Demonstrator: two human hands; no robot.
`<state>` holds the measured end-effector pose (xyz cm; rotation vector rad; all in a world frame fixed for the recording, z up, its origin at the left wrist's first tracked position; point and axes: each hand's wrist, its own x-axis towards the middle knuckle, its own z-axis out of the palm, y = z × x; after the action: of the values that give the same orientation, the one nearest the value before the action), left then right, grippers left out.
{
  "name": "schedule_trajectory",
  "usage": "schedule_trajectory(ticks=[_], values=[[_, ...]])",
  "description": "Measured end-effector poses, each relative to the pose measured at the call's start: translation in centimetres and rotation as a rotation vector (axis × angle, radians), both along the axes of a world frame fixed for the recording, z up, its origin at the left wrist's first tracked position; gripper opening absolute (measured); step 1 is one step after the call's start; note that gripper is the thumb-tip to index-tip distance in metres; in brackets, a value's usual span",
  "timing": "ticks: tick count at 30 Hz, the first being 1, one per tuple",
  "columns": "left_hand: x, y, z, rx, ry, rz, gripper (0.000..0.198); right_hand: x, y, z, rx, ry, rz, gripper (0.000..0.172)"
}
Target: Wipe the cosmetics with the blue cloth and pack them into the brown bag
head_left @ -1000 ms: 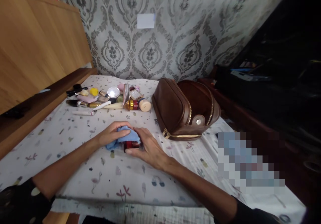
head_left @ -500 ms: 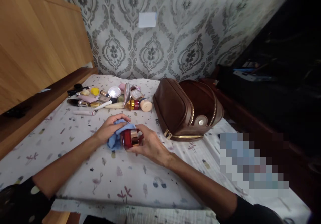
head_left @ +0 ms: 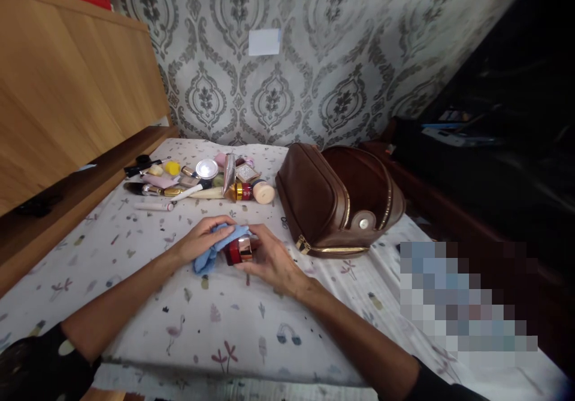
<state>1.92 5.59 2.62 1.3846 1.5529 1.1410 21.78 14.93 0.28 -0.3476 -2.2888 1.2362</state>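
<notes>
My left hand (head_left: 204, 237) is closed on a blue cloth (head_left: 207, 260), which lies against a small red cosmetic jar (head_left: 233, 253). The jar has a shiny rose-gold lid and is tilted on its side. My right hand (head_left: 274, 262) grips the jar at its lid end, thumb below and fingers above. Part of the jar is hidden under the cloth. Right of my hands sits a brown cosmetic bag (head_left: 309, 191) with gold zips, its top open.
Behind my hands lie a makeup brush (head_left: 144, 189), a round silver-white compact (head_left: 207, 169), a yellow sponge (head_left: 172, 167), a round beige-topped jar (head_left: 264, 193) and a white tube (head_left: 153, 207). A wooden cabinet (head_left: 81, 84) stands at the left, the patterned wall behind.
The cloth has shifted over the jar's upper side, covering more of its red body. Both hands stay on the cloth and jar. The view has tilted slightly.
</notes>
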Motion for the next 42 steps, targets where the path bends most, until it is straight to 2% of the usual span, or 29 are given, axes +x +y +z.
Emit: schedule_trajectory(ticks=[3,6,10,12,16,19,23,27,32,35,40,42], values=[[-0.2,0.3,-0.3,0.023,0.017,0.027,0.035,0.2,0.5,0.0,-0.070,-0.014,0.020,0.062],[-0.3,0.5,-0.4,-0.016,-0.038,0.046,0.033,0.3,0.7,-0.2,-0.132,-0.003,0.035,0.061],[-0.2,0.4,-0.3,-0.065,-0.107,0.044,0.034,0.4,0.7,-0.5,-0.300,0.041,0.114,0.060],[-0.1,0.3,-0.2,-0.066,-0.111,0.057,0.034,0.4,0.6,-0.6,-0.318,0.077,0.123,0.060],[0.0,0.3,-0.2,0.016,-0.026,0.103,0.030,0.3,0.5,-0.8,-0.304,0.135,0.119,0.059],[-0.1,0.3,-0.3,0.112,0.077,0.124,0.028,0.2,0.5,-1.0,-0.392,0.127,0.126,0.060],[0.2,0.2,-0.1,0.212,0.083,0.054,0.029,0.1,0.7,-0.9,-0.565,0.136,0.181,0.060],[0.9,0.0,0.3,0.185,-0.004,-0.015,0.033,0.2,0.9,-0.2,-0.693,0.219,0.137,0.052],[1.2,0.0,0.5,0.089,-0.116,0.009,0.040,0.1,0.7,0.3,-0.851,0.215,0.023,0.050],[1.1,0.0,0.2,0.041,-0.159,0.016,0.044,-0.1,0.6,0.3,-0.932,0.253,0.032,0.049],[1.3,0.1,-0.1,0.131,-0.130,-0.020,0.038,-0.3,0.8,0.5,-1.025,0.313,0.050,0.042],[1.4,0.1,-0.1,0.117,-0.140,-0.016,0.036,-0.2,0.8,0.6,-1.041,0.316,0.075,0.038]])
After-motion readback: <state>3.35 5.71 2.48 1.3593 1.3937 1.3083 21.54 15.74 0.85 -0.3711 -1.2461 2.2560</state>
